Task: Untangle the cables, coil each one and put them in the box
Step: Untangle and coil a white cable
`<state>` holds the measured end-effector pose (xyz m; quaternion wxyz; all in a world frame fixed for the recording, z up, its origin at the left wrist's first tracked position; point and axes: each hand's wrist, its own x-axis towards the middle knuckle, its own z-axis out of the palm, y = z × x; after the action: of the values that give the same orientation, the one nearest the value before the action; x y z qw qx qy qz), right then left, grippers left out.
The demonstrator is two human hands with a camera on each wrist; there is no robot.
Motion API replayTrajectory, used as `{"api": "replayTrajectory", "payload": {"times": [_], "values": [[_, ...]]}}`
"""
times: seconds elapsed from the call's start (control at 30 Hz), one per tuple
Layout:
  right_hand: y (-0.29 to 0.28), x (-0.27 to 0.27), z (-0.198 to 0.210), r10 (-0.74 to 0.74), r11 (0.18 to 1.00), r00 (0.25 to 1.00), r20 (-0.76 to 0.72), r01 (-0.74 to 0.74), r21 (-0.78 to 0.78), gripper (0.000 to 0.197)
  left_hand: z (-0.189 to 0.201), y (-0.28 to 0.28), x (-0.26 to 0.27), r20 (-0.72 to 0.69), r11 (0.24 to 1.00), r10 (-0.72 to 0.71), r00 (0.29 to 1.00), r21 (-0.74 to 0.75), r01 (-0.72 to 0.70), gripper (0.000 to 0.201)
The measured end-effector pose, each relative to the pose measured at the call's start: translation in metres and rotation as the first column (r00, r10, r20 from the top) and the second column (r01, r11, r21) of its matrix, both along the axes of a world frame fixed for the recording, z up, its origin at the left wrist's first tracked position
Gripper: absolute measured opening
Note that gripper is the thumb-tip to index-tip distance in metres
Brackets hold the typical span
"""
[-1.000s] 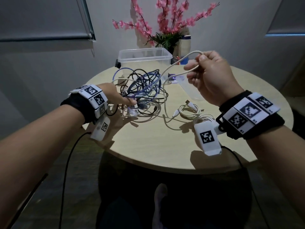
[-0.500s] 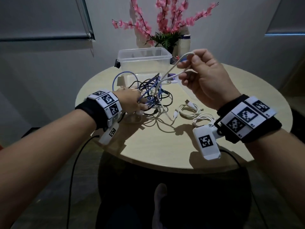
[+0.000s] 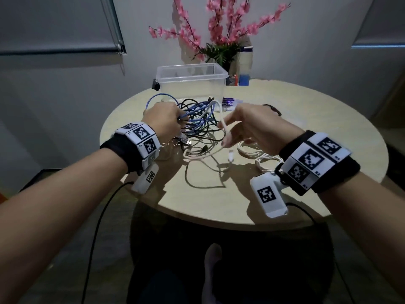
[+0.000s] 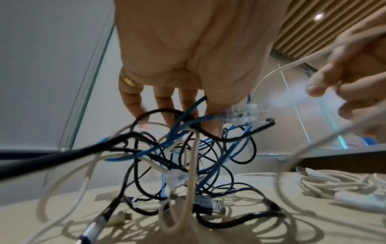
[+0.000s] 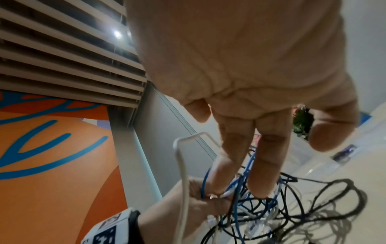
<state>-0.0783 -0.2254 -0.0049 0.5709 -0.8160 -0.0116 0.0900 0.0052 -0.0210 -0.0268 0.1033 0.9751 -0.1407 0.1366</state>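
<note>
A tangle of blue, black and white cables (image 3: 197,121) lies in front of the clear plastic box (image 3: 190,88). My left hand (image 3: 163,119) grips its left side, fingers curled round blue and black strands, and in the left wrist view the tangle (image 4: 177,156) hangs partly lifted off the table. My right hand (image 3: 252,128) is just right of the tangle and pinches a white cable (image 3: 224,128) that loops down to the table. The same white cable (image 5: 183,173) runs past my right fingers (image 5: 229,148) in the right wrist view.
Coiled white cables (image 3: 252,150) lie on the round table (image 3: 219,198) under my right wrist. A vase of pink flowers (image 3: 219,53) and a bottle (image 3: 245,64) stand behind the box. The box's inside looks bare.
My right hand has come down from beside the box to table height with the white cable. My left hand has moved forward and closed on the tangle.
</note>
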Motion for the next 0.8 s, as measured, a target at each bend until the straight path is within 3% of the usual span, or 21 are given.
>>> {"api": "replayTrajectory", "payload": {"times": [0.13, 0.23, 0.33, 0.43, 0.5, 0.57, 0.63, 0.7, 0.8], "values": [[0.02, 0.001, -0.002, 0.021, 0.995, 0.999, -0.043, -0.025, -0.093, 0.05, -0.001, -0.003, -0.005, 0.084, 0.981, -0.187, 0.979, 0.062, 0.182, 0.017], [0.028, 0.0, 0.0, -0.038, 0.998, 0.999, 0.033, 0.039, -0.052, 0.041, -0.001, -0.001, -0.006, 0.121, 0.96, -0.277, 0.953, 0.089, 0.267, 0.018], [0.026, 0.003, 0.001, -0.095, 0.994, 0.99, 0.108, 0.089, 0.062, 0.027, 0.001, 0.0, -0.012, -0.003, 0.94, -0.31, 0.951, 0.147, 0.307, 0.022], [0.02, 0.005, 0.001, -0.103, 0.991, 0.985, 0.137, 0.091, 0.095, 0.027, 0.002, 0.001, -0.018, -0.257, 0.957, -0.242, 0.935, 0.093, 0.274, 0.057], [0.017, 0.003, 0.002, -0.101, 0.986, 0.983, 0.153, 0.079, 0.146, 0.026, 0.0, 0.0, -0.012, -0.32, 0.972, -0.212, 0.923, 0.028, 0.233, 0.089], [0.017, 0.002, 0.003, -0.103, 0.972, 0.98, 0.168, 0.064, 0.224, 0.026, -0.006, 0.004, 0.001, -0.367, 0.975, -0.215, 0.905, -0.032, 0.219, 0.105], [0.015, 0.003, 0.005, -0.12, 0.95, 0.974, 0.191, 0.057, 0.306, 0.028, -0.006, 0.004, -0.002, -0.406, 0.977, -0.207, 0.89, -0.042, 0.208, 0.09], [0.012, 0.004, 0.008, -0.143, 0.928, 0.966, 0.214, 0.056, 0.369, 0.028, -0.002, 0.004, -0.01, -0.43, 0.984, -0.179, 0.885, -0.09, 0.156, 0.061], [0.009, 0.003, 0.012, -0.148, 0.906, 0.957, 0.249, 0.03, 0.422, 0.029, 0.001, 0.005, -0.01, -0.442, 0.996, -0.088, 0.893, -0.032, 0.083, 0.039]]}}
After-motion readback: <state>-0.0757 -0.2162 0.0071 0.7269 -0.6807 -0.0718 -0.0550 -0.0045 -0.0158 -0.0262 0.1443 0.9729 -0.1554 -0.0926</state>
